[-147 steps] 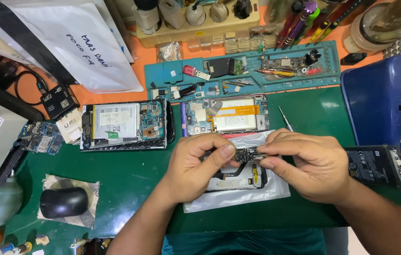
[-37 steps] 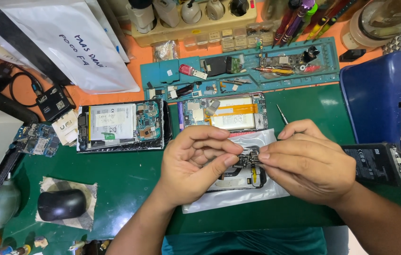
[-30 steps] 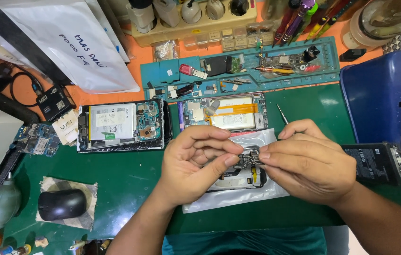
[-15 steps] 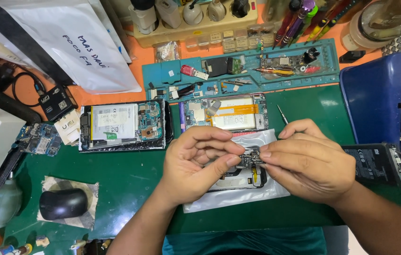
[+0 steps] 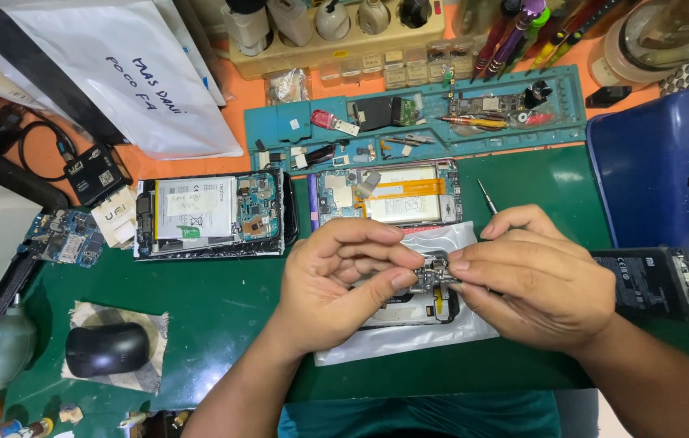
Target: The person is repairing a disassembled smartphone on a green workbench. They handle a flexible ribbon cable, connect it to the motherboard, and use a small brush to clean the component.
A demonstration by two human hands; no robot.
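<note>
Both of my hands meet over a small circuit board held just above an opened phone frame that lies on a silvery plastic bag. My left hand pinches the board's left side with thumb and fingers. From the right, my right hand pinches it too, and a thin metal tool sticks up behind its fingers. Most of the phone frame is hidden under my hands.
Two opened phones lie on the green mat behind my hands. A teal parts tray sits beyond them, a blue bin at right, a black battery beside my right wrist, a black mouse at left.
My hands have drawn closer over the small board since the oldest frame and my right fingers curl more over it. In the last second almost nothing moved.
</note>
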